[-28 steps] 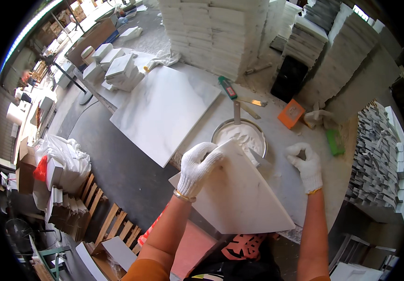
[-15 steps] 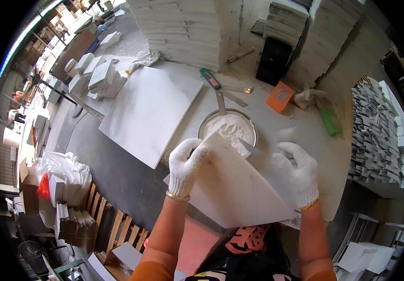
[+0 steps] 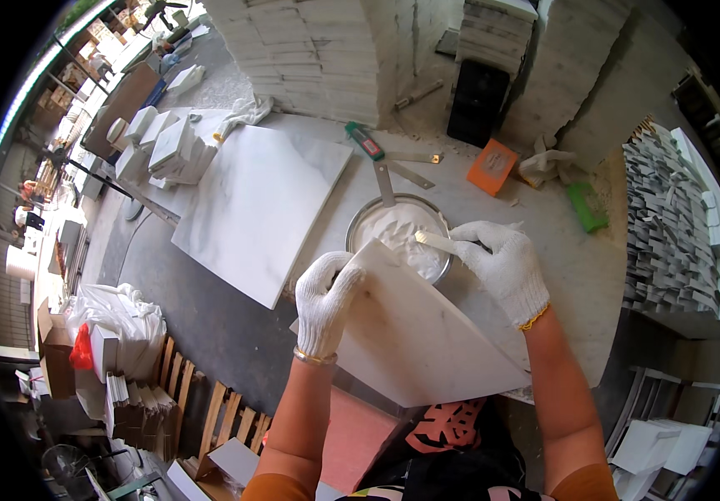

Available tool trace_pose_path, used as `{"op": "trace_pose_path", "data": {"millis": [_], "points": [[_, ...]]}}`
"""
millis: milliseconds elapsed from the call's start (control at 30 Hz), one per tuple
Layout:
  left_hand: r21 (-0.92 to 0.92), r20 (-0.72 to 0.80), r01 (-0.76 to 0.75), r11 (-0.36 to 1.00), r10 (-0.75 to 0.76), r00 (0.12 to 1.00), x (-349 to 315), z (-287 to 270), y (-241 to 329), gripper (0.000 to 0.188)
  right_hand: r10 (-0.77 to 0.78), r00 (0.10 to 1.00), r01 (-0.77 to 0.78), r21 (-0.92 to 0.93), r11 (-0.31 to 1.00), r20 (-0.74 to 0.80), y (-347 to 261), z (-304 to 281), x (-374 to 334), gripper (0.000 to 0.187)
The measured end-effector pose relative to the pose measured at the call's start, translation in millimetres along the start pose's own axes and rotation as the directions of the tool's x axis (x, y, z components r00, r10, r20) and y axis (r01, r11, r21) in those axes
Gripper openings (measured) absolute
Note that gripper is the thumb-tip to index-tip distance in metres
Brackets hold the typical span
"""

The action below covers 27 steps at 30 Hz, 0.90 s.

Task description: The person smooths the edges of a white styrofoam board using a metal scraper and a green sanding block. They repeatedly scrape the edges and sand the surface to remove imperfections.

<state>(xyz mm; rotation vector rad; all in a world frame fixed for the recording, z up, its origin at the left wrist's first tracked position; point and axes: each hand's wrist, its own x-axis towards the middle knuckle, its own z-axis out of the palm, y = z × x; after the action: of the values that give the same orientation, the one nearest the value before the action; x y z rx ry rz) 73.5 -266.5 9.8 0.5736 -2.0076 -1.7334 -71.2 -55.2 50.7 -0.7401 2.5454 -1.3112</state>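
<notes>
Closest to me, a marble tile [image 3: 418,342] is tilted over the near edge of the worktable [image 3: 577,292], its upper corner by a round metal bowl [image 3: 350,234]. The worker's gloved left hand [image 3: 326,301] is closed around the tile's upper left edge, thumb on the face towards the worker; I can't make out the fingers behind it. The gloved right hand [image 3: 506,267] is nearly closed, thumb and fingers pinching a small flat tool [image 3: 433,240] whose pale tip reaches over the bowl; the rest of the tool is hidden in the glove. White paste [image 3: 389,224] fills the bowl, and a metal scraper [image 3: 385,182] leans on its far rim. To the left lies a big white slab [image 3: 264,204]. Beyond the bowl are a green-handled tool [image 3: 365,140] and a loose metal blade [image 3: 411,174], with an orange box [image 3: 492,167] and a green block [image 3: 585,207] off to the right. Tall stacked slabs [image 3: 301,54] stand at the back.
</notes>
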Motion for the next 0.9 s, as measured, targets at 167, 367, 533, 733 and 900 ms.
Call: {"op": "trace_pose_path", "data": {"millis": [167,367,533,733,900], "points": [[-0.031,-0.006,-0.003,1.0,0.003,1.0,-0.7,0.3,0.6,0.019,0.098,0.99,-0.111,0.139,0.984,0.102,0.1,4.2,5.1,0.024],[-0.006,0.007,0.027,1.0,-0.027,1.0,-0.4,-2.5,-0.2,0.022,0.268,0.952,-0.304,0.355,0.884,0.148,-28.4,-10.4,3.2,0.023],[-0.043,0.039,0.044,0.998,-0.042,0.998,0.8,-3.3,-2.8,0.023,0.227,0.967,-0.253,0.437,0.863,0.112,-60.9,-21.1,-2.2,0.022],[-0.019,0.027,0.017,1.0,-0.017,0.999,1.6,-2.9,-4.0,0.023,0.102,0.992,-0.126,0.429,0.894,0.08,-75.2,-18.4,-6.7,0.02],[0.021,0.014,-0.001,1.0,0.001,1.0,1.9,-2.4,-3.5,0.023,-0.002,0.999,-0.011,0.304,0.952,0.044,-72.9,-16.8,-7.2,0.017]]}}
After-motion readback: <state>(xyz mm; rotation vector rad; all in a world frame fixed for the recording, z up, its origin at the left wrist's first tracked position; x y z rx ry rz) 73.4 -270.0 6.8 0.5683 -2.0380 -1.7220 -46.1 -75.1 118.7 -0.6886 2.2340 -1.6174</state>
